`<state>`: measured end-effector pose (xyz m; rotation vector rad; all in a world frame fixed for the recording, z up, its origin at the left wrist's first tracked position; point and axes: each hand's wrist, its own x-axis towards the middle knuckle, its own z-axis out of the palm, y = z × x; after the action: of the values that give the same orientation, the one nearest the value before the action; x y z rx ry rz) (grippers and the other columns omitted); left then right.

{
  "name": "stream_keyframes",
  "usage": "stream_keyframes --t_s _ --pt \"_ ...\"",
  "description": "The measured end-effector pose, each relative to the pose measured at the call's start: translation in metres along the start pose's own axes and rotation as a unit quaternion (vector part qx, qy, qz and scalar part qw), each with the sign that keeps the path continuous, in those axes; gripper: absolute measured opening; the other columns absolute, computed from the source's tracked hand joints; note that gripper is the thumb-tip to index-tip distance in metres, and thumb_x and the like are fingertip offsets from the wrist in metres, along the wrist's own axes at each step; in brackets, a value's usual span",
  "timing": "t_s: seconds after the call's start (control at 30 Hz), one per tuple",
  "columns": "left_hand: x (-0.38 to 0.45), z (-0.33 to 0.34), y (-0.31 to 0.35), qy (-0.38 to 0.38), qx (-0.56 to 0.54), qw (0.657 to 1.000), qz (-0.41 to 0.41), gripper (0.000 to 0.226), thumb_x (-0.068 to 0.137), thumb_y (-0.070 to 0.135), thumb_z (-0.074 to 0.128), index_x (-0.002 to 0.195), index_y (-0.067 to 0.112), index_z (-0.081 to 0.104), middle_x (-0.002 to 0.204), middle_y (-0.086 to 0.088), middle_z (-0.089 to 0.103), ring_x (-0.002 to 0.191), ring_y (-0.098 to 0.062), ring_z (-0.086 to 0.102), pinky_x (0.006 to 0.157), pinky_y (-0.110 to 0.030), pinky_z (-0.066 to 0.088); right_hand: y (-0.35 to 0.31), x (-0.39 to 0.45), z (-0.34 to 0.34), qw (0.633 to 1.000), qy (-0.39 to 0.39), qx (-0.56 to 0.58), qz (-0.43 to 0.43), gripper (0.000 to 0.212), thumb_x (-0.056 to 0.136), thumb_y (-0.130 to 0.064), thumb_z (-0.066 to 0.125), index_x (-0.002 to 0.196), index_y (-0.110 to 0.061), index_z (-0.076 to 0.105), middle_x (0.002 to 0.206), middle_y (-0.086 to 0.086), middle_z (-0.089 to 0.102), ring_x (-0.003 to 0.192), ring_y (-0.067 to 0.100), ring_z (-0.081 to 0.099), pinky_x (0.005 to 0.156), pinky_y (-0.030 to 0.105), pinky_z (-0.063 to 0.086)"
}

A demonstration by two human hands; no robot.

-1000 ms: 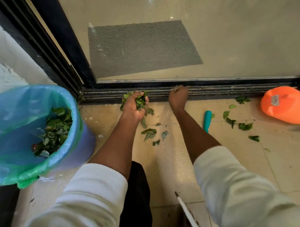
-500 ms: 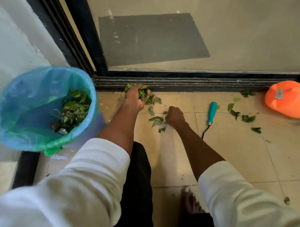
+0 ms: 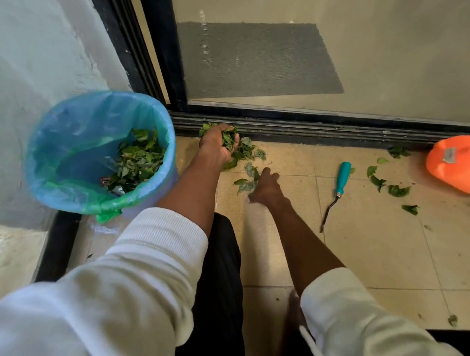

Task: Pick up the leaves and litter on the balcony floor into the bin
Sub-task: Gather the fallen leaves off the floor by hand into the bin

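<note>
Left hand (image 3: 216, 146) grips a bunch of leaves (image 3: 229, 139) by the door track (image 3: 310, 131), just right of the lined bin (image 3: 161, 127), which holds more leaves. Right hand (image 3: 265, 188), fingers spread, reaches onto loose leaves (image 3: 244, 184) on the tiled floor (image 3: 372, 249). Further leaves (image 3: 379, 181) lie right of a teal-handled tool (image 3: 342, 179)

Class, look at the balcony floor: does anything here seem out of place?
Yes. A teal-handled tool lies loose on the tiles among scattered leaves, and an orange container lies by the door track.
</note>
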<state>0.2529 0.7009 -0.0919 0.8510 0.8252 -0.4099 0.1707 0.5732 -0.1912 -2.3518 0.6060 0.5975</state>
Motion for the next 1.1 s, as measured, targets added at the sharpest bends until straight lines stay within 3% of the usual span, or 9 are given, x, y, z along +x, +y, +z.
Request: stream_keyframes --t_s 0.17,0.27,0.37,0.53,0.63,0.8,0.93,1.0,1.1 --pt "0.004 -0.011 0.008 0.03 -0.074 0.997 0.009 0.004 0.093 0.01 0.059 0.094 0.006 0.059 0.091 -0.009 0.061 0.067 -0.019 0.058 0.045 -0.02 0.051 -0.015 0.024 -0.007 0.991 0.08 0.036 -0.098 0.057 0.075 -0.015 0.083 0.125 -0.005 0.058 0.125 0.015 0.047 0.106 0.028 0.056 0.087 0.027 0.046" --pt "0.007 -0.019 0.015 0.065 -0.128 0.989 0.029 0.011 0.092 0.012 0.062 0.102 0.009 0.059 0.089 -0.007 0.061 0.068 -0.016 0.059 0.046 -0.018 0.052 -0.026 0.039 -0.011 0.971 0.149 0.002 -0.19 0.039 0.082 -0.026 0.075 0.118 -0.011 0.068 0.123 0.013 0.055 0.114 0.028 0.053 0.09 0.029 0.043" --pt "0.007 -0.024 0.021 0.07 -0.169 0.982 0.05 0.007 0.092 0.012 0.06 0.086 0.009 0.057 0.08 -0.005 0.059 0.064 -0.014 0.056 0.047 -0.016 0.05 -0.042 0.053 -0.006 0.96 0.127 -0.064 -0.243 0.049 0.089 -0.041 0.067 0.131 -0.019 0.06 0.142 0.009 0.049 0.132 0.028 0.041 0.108 0.043 0.037" --pt "0.015 -0.028 0.025 0.081 -0.178 0.978 0.068 0.014 0.091 0.011 0.059 0.078 0.01 0.056 0.078 -0.005 0.058 0.063 -0.015 0.055 0.051 -0.017 0.05 -0.068 0.072 0.008 0.935 0.062 -0.225 -0.268 0.059 0.089 -0.059 0.055 0.142 -0.035 0.044 0.146 0.007 0.038 0.135 0.031 0.033 0.109 0.051 0.03" --pt "0.017 -0.029 0.027 0.073 -0.173 0.979 0.073 0.015 0.093 0.011 0.058 0.078 0.009 0.055 0.078 -0.006 0.058 0.064 -0.015 0.055 0.051 -0.017 0.05 -0.063 0.074 0.016 0.921 0.06 -0.267 -0.277 0.057 0.091 -0.056 0.053 0.142 -0.035 0.042 0.146 0.009 0.034 0.136 0.033 0.03 0.111 0.053 0.029" --pt "0.018 -0.03 0.025 0.078 -0.16 0.982 0.07 0.012 0.093 0.012 0.059 0.082 0.009 0.056 0.079 -0.006 0.06 0.067 -0.016 0.057 0.053 -0.019 0.051 -0.051 0.066 0.014 0.903 0.163 -0.226 -0.327 0.04 0.094 -0.043 0.051 0.126 -0.022 0.062 0.135 0.011 0.048 0.127 0.03 0.041 0.107 0.049 0.035" --pt "0.021 -0.031 0.022 0.074 -0.153 0.983 0.075 0.001 0.091 0.009 0.059 0.09 0.009 0.058 0.086 -0.007 0.061 0.072 -0.017 0.059 0.056 -0.019 0.052 -0.073 0.068 0.007 0.906 0.082 -0.257 -0.326 0.045 0.095 -0.047 0.051 0.137 -0.032 0.053 0.151 0.007 0.038 0.14 0.031 0.03 0.116 0.057 0.019" --pt "0.023 -0.032 0.019 0.075 -0.146 0.984 0.069 0.009 0.09 0.008 0.06 0.099 0.008 0.06 0.091 -0.008 0.063 0.074 -0.018 0.061 0.057 -0.02 0.054 -0.067 0.067 0.011 0.903 0.05 -0.284 -0.319 0.042 0.094 -0.049 0.05 0.132 -0.033 0.057 0.151 0.007 0.038 0.14 0.032 0.03 0.114 0.059 0.021" --pt "0.025 -0.029 0.016 0.076 -0.125 0.987 0.06 0.009 0.09 0.009 0.062 0.098 0.006 0.061 0.093 -0.009 0.064 0.071 -0.018 0.061 0.054 -0.02 0.055 -0.037 0.06 0.016 0.897 0.074 -0.286 -0.328 0.039 0.095 -0.043 0.049 0.131 -0.03 0.057 0.15 0.007 0.042 0.138 0.033 0.035 0.112 0.055 0.026"
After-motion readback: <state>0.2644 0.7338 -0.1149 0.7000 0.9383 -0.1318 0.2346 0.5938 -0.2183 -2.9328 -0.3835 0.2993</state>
